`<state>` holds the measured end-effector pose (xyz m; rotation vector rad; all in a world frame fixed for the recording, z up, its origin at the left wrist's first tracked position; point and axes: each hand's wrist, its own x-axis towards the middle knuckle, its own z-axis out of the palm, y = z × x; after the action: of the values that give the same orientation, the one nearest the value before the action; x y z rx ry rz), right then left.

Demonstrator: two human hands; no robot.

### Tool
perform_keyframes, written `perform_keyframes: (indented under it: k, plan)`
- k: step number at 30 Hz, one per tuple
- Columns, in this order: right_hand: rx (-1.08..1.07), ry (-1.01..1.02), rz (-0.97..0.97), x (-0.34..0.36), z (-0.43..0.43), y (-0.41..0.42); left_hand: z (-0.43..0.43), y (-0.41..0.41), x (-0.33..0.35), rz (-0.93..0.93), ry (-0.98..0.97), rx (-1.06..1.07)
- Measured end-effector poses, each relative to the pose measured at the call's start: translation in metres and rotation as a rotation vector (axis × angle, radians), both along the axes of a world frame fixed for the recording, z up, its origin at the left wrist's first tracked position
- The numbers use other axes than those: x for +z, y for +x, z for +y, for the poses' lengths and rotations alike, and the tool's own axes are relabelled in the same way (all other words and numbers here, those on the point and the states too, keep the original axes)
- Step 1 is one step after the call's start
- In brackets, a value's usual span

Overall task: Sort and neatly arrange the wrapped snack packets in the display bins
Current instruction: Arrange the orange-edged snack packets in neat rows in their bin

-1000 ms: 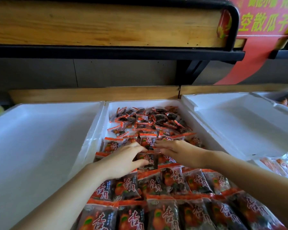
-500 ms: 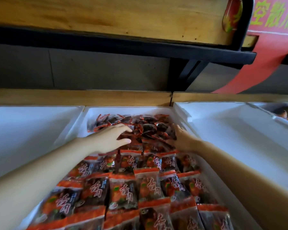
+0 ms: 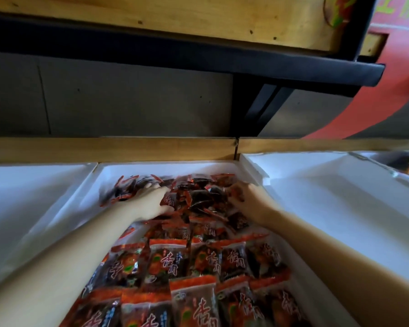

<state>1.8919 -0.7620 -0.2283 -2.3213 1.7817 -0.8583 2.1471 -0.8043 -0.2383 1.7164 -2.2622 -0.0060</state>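
Loose red-and-black wrapped snack packets (image 3: 200, 197) lie heaped between the hands at the white foam bin (image 3: 165, 168) far end; left hand (image 3: 151, 202) fingers flat, right hand (image 3: 249, 199) fingers curled, grip unclear.

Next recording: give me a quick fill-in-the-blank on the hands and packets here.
The left hand and right hand touch the jumbled packets at the ____ end of the middle bin. The near packets lie in tidy ____. The left bin is coloured ____.
Missing: far; rows; white.
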Motion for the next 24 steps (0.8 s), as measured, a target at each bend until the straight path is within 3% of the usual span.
perform_keyframes:
  k: [4, 8, 11, 18, 24]
  plan:
    - [-0.045, -0.120, 0.029, 0.018, 0.013, -0.004, 0.011, 0.002, 0.009, 0.106, 0.031, 0.059]
    - [0.013, -0.209, -0.056, 0.039, 0.033, 0.011, 0.035, 0.002, 0.024, 0.434, -0.124, 0.078]
    - [0.147, -0.162, -0.184, 0.057, 0.053, 0.034, 0.058, 0.007, 0.033, 0.692, -0.131, 0.047]
    - [0.379, 0.139, -0.257, 0.079, 0.091, 0.084, 0.137, 0.004, 0.050, 1.191, 0.032, -0.095]
    - [0.408, 0.068, -0.268, 0.078, 0.113, 0.117, 0.181, 0.008, 0.059, 1.466, 0.174, -0.052]
